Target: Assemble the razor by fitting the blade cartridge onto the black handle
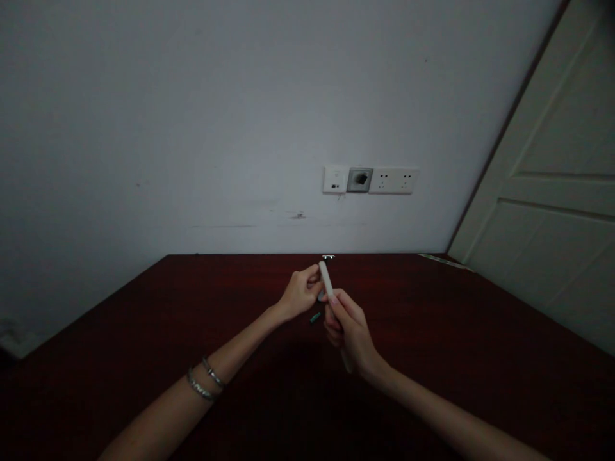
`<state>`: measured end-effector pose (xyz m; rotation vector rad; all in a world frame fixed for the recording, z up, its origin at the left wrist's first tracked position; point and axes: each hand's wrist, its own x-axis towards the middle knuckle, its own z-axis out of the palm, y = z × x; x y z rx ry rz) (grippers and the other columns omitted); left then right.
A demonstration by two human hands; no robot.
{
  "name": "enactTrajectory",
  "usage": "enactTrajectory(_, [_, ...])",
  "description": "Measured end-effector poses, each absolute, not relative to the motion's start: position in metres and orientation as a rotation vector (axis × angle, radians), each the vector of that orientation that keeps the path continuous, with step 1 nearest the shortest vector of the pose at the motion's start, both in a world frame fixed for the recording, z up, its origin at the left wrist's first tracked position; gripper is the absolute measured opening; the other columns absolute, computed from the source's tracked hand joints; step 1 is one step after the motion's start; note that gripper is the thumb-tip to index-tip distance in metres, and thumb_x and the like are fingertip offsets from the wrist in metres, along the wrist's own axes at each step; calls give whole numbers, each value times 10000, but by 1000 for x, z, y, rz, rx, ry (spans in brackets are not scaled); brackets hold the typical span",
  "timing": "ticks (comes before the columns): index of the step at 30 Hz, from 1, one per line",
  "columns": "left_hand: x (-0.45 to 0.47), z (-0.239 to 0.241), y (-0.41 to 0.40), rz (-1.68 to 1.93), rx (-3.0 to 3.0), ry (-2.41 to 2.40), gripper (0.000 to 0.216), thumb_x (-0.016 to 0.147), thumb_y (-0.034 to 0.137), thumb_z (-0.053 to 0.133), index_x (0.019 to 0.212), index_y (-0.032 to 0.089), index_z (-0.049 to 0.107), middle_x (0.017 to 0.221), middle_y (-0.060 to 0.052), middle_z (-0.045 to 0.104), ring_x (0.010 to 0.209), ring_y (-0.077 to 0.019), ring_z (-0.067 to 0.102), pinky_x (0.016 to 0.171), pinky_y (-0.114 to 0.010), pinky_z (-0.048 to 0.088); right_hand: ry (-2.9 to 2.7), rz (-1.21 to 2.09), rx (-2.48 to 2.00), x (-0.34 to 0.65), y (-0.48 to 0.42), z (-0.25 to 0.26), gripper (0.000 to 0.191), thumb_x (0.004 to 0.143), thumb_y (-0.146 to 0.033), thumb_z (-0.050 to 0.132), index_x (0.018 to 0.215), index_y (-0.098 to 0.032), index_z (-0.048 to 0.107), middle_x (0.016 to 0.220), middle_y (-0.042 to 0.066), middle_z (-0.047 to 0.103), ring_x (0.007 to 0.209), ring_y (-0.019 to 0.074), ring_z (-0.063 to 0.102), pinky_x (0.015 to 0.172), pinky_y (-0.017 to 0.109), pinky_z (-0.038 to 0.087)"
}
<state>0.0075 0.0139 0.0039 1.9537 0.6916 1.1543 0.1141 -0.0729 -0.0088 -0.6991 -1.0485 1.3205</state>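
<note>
1. Facing a pale wall [192,128] with a row of sockets [393,180], works in dim light over a dark red tabletop [202,288].
2. Wraps the right hand [352,323] around a long white handle [326,279] with a snug grip, pointing its upper end toward the wall above the tabletop.
3. Holds the left hand [296,296] beside that upper end, fingers bent in a narrow grip; cannot tell what, if anything, is pinched.
4. Shows a small pale piece [321,296] between the hands; could drop it through a slack left pinch.
5. Could twist the handle askew by pressing on its tip off-centre.
6. Could knock away the small green piece [314,317], lying near both hands, by sweeping low.
7. Could overlook the shiny piece [328,257] at the far edge in such poor light.
</note>
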Motion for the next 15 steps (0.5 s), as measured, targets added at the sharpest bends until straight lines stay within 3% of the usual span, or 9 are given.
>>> enactTrajectory(9, [7, 4, 12, 1118, 1967, 653, 78, 779, 204, 515, 808, 131, 517, 655, 6, 556, 570, -101, 550, 536, -198, 444, -1015, 1246, -611, 119, -67, 10, 243, 770, -421, 565, 770, -200, 465, 466, -110, 280, 345, 18, 137, 304, 137, 119])
enactTrajectory(15, [10, 5, 13, 1145, 1958, 686, 44, 773, 169, 499, 787, 132, 517, 664, 1, 566, 587, -101, 565, 558, -198, 460, -1059, 1311, -720, 118, -74, -14, 253, 796, -437, 539, 811, -192, 479, 474, -107, 291, 353, 20, 180, 307, 129, 154])
